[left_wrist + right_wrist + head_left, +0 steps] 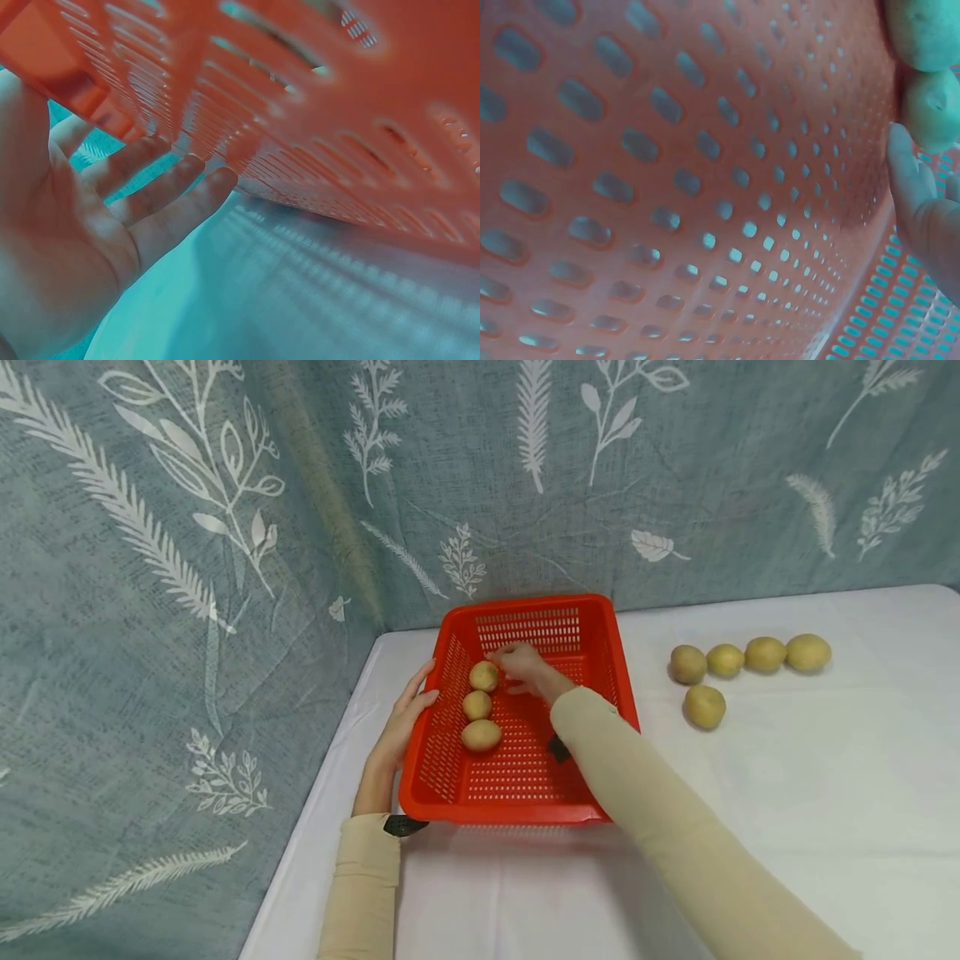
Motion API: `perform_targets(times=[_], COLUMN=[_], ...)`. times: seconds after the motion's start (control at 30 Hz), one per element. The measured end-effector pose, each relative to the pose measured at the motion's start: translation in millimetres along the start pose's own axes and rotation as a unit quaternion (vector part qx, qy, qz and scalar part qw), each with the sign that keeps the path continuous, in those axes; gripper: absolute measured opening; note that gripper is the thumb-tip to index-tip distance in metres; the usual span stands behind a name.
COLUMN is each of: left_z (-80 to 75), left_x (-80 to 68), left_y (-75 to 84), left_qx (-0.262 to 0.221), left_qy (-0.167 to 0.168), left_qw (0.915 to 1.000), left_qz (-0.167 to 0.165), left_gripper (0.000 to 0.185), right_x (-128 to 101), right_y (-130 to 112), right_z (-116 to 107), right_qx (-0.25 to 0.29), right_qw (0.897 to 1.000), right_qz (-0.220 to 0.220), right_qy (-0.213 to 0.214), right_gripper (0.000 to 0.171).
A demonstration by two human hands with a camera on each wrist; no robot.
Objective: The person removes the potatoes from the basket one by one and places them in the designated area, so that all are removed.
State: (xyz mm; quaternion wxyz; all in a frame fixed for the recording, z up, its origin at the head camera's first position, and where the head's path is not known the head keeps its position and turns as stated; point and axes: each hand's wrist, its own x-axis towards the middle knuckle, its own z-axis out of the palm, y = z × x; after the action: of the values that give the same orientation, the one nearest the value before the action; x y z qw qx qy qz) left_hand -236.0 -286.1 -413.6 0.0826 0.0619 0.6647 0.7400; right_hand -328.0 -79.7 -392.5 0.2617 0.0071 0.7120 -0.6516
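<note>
A red slotted plastic basket [517,814] stands on the white-covered table. Three potatoes lie in a row along its left side: a far one [483,676], a middle one [477,705] and a near one [482,736]. My right hand [525,664] reaches inside, fingers spread beside the far potato; in the right wrist view a fingertip comes close to a potato [934,112], contact unclear. My left hand [399,727] is at the basket's left side, its fingers [187,202] straight against the outer wall.
Right of the basket, a row of several potatoes [765,655] lies on the table [840,777], with one more potato [705,707] in front. A grey-green patterned curtain [480,485] hangs behind and to the left. A dark object [558,748] shows under the right sleeve.
</note>
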Motion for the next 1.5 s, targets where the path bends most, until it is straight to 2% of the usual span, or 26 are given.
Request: perform_targets(times=[0.13, 0.43, 0.57, 0.67, 0.8, 1.23, 1.33, 1.4, 1.5], left_z=[1.9, 1.4, 1.4, 1.7, 1.5, 0.7, -0.6, -1.1, -1.6], left_x=[-1.9, -0.4, -0.5, -1.1, -1.6, 3.0, 2.7, 2.1, 1.3], left_y=[-0.2, 0.6, 1.6, 1.2, -0.4, -1.3, -1.4, -1.4, -1.3], left_qx=[-0.003, 0.006, 0.008, 0.007, 0.008, 0.004, 0.004, 0.005, 0.004], left_qy=[0.001, -0.002, 0.003, 0.006, 0.003, -0.008, -0.009, -0.008, -0.005], left_qw=[1.0, 1.0, 0.9999, 0.9999, 0.9999, 0.9999, 0.9999, 0.9999, 0.9999], left_qz=[-0.002, 0.004, 0.008, 0.011, 0.01, 0.012, 0.012, 0.011, 0.01], left_gripper=[0.054, 0.053, 0.053, 0.053, 0.053, 0.052, 0.053, 0.053, 0.052], right_x=[1, 3, 5, 6, 7, 8, 9, 9, 10], right_y=[2, 2, 0, 0, 2, 8, 9, 10, 10], right_z=[5, 12, 13, 13, 13, 10, 12, 13, 16], right_qx=[-0.021, -0.048, -0.039, -0.03, -0.036, -0.053, -0.083, -0.122, -0.172], right_qw=[1.0, 0.998, 0.999, 0.999, 0.999, 0.999, 0.996, 0.992, 0.984], right_qz=[-0.008, -0.027, -0.014, 0.002, 0.01, -0.005, -0.02, -0.03, -0.042], right_qy=[-0.004, -0.006, -0.019, -0.014, -0.004, -0.004, 0.008, 0.015, 0.024], right_gripper=[0.039, 0.047, 0.052, 0.054, 0.052, 0.045, 0.033, 0.023, 0.03])
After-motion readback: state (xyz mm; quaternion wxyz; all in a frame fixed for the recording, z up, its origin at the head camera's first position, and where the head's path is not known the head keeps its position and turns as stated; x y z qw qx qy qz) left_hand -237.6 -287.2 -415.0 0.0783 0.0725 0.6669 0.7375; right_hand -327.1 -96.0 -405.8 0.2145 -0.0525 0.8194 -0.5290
